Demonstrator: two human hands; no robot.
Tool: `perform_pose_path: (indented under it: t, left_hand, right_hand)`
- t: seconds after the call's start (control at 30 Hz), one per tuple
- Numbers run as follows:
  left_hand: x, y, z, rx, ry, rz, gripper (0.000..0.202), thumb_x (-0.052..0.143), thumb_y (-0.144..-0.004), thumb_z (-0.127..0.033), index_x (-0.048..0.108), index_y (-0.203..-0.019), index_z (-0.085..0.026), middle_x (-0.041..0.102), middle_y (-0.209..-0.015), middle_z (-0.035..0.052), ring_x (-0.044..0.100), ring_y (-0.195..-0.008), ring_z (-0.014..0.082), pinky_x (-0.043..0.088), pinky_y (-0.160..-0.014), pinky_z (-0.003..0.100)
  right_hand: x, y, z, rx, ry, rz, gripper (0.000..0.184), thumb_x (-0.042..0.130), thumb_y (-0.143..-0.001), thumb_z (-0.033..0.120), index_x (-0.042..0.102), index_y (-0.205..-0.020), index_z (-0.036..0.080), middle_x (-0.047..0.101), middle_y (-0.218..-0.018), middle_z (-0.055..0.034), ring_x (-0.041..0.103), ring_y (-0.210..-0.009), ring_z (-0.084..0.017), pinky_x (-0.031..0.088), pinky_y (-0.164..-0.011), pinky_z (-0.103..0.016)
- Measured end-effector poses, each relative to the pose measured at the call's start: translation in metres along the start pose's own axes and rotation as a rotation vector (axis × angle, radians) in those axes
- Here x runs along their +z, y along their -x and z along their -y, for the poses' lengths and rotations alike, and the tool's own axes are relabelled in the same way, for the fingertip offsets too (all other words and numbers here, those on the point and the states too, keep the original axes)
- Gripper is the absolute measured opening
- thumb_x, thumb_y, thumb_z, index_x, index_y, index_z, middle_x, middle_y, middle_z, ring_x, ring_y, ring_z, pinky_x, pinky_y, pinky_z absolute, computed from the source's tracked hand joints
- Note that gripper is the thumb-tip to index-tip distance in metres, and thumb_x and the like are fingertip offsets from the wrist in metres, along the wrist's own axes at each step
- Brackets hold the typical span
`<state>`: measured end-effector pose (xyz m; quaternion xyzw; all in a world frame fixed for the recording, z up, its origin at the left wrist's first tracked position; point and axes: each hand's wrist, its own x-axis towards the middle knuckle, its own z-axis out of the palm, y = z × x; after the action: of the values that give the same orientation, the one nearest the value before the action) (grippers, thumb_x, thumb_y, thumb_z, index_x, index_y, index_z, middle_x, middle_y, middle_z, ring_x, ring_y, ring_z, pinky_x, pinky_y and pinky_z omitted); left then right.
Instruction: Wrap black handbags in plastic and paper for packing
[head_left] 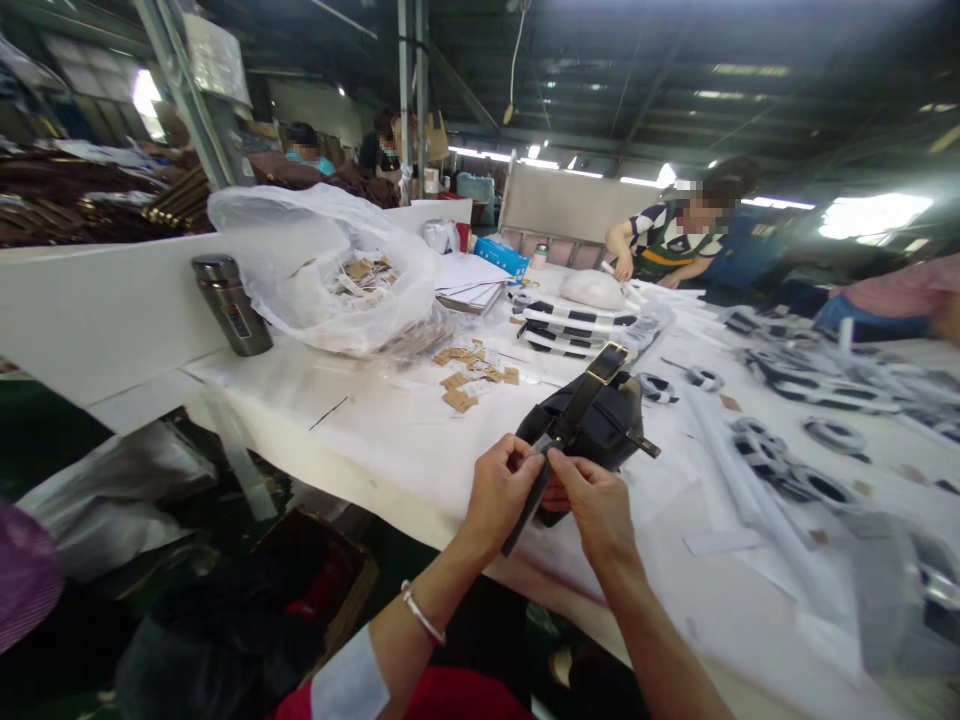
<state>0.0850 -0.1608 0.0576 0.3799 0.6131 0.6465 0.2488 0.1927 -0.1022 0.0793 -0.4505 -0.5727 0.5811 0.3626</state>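
A dark leather bag [600, 425] rests near the front edge of the white table, tilted toward me. Its strap [581, 400] carries a gold-coloured buckle [607, 362] at the far end, and the strap's tail hangs down past the table edge. My left hand [501, 490] pinches the strap between thumb and fingers. Close beside it, my right hand [592, 500] pinches the same strap, the two thumbs almost touching. Some of the right fingers curl behind the strap and are partly hidden.
Brown paper tags [469, 375] lie scattered beyond the bag, beside a big clear plastic bag [330, 270] of tags. A dark flask [231, 305] stands at left. Black-and-white checked pieces [577, 325] are stacked behind. Across the table a co-worker [675, 235] handles white strips.
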Motion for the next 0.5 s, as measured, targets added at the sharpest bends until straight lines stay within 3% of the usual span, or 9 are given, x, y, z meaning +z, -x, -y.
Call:
perform_pose_path:
  t: [0.13,0.27,0.4,0.5]
  left_hand:
    - [0.002,0.007,-0.004,0.115,-0.199,-0.056,0.021,0.058,-0.09,-0.032,0.058,-0.074,-0.02,0.058,-0.066,-0.0028,0.053,-0.062,0.0128,0.038,-0.059,0.025]
    - [0.009,0.01,0.005,0.314,-0.44,-0.049,0.014,0.052,-0.09,-0.015,0.06,-0.081,-0.022,0.067,-0.079,0.0024,0.062,-0.072,0.0159,0.043,-0.063,0.027]
    - [0.012,0.009,0.012,0.475,-0.768,-0.057,0.013,0.055,-0.086,-0.01,0.058,-0.086,-0.022,0.067,-0.082,0.0039,0.065,-0.073,0.0192,0.039,-0.053,0.031]
    - [0.011,0.012,0.005,0.541,-0.921,-0.036,0.012,0.058,-0.085,-0.01,0.055,-0.09,-0.021,0.066,-0.084,0.0037,0.065,-0.067,0.0188,0.033,-0.047,0.031]
  right_hand:
    - [0.001,0.0,0.009,-0.054,0.156,-0.028,0.044,0.072,-0.069,0.061,0.07,-0.063,0.017,0.064,-0.053,-0.0025,0.061,-0.049,-0.019,0.052,-0.047,-0.028]
    - [-0.003,-0.004,0.005,-0.048,0.247,-0.017,0.047,0.074,-0.062,0.064,0.069,-0.059,0.018,0.061,-0.049,-0.0027,0.059,-0.048,-0.02,0.048,-0.045,-0.028]
    - [-0.006,-0.012,-0.008,0.018,0.091,0.032,0.048,0.078,-0.058,0.064,0.073,-0.068,0.018,0.067,-0.057,-0.0039,0.063,-0.052,-0.023,0.054,-0.05,-0.032]
    - [-0.007,-0.011,-0.012,0.068,-0.015,0.059,0.05,0.08,-0.054,0.065,0.073,-0.07,0.018,0.07,-0.063,-0.0062,0.065,-0.054,-0.025,0.056,-0.049,-0.034]
